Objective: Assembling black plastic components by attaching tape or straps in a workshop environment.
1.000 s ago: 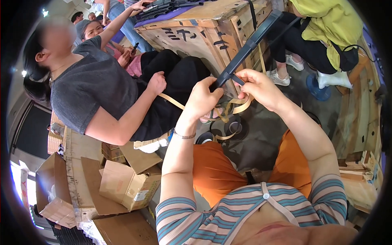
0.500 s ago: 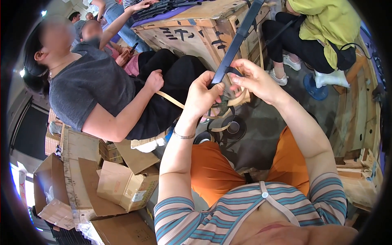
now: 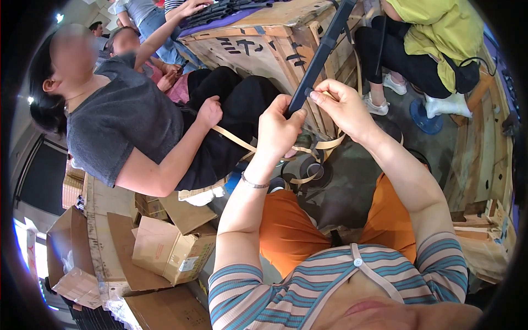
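- Placement first, as my remote screen shows it: the bare left hand (image 3: 279, 124), just above centre, wraps its fingers and thumb round the lower end of a long, slim, dark blue-grey bar (image 3: 322, 55); I judge that this end grip steadies the bar and leaves its length free.
- The bare right hand (image 3: 344, 107), right of the left one, is bent inward, thumb and forefinger drawn together at the bar's edge; I cannot tell whether they pinch the bar itself or some small piece against it; such a pose would suit fine fingertip work.
- The bar slants from the hands toward the top edge of the frame, in front of the pale wooden crate (image 3: 258, 60); tilted so, I judge, its near end sits handily between both hands.
- Below the hands, a flat tan ribbon-like strip (image 3: 330, 144) curls near a dark ring-shaped roll (image 3: 326, 176).
- The bar looks straight and smooth, with a stepped section partway up; plastic or metal, I cannot say.
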Demonstrator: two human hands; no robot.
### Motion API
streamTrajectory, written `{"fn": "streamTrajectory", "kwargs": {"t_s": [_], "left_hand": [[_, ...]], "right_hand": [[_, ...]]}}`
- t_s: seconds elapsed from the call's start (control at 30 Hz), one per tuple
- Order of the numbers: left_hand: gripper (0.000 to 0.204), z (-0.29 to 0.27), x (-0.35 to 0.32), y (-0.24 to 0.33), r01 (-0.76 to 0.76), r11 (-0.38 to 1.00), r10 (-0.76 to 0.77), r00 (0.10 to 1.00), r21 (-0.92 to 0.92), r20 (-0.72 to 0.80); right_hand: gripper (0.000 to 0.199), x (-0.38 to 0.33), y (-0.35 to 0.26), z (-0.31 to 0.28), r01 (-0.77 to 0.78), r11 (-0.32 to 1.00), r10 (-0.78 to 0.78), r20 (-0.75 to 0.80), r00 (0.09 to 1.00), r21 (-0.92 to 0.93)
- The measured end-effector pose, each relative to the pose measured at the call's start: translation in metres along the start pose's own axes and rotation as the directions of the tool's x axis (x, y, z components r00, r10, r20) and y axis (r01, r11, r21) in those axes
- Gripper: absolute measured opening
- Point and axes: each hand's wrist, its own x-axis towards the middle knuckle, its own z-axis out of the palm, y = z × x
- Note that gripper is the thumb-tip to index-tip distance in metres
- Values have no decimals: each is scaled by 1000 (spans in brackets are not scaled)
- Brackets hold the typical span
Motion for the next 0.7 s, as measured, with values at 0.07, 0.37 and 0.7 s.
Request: {"fn": "streamTrajectory", "kwargs": {"t_s": [0.07, 0.37, 0.7], "left_hand": [[14, 2, 0, -3, -57, 996, 63, 995, 74, -76], [10, -10, 3, 5, 40, 996, -43, 998, -78, -49], [12, -4, -1, 11, 42, 987, -33, 998, -153, 61]], "right_hand": [[11, -4, -4, 7, 104, 984, -120, -109, 987, -142], [9, -22, -32, 13, 146, 988, -149, -57, 987, -55], [11, -6, -10, 14, 94, 993, -90, -56, 994, 75]]}}
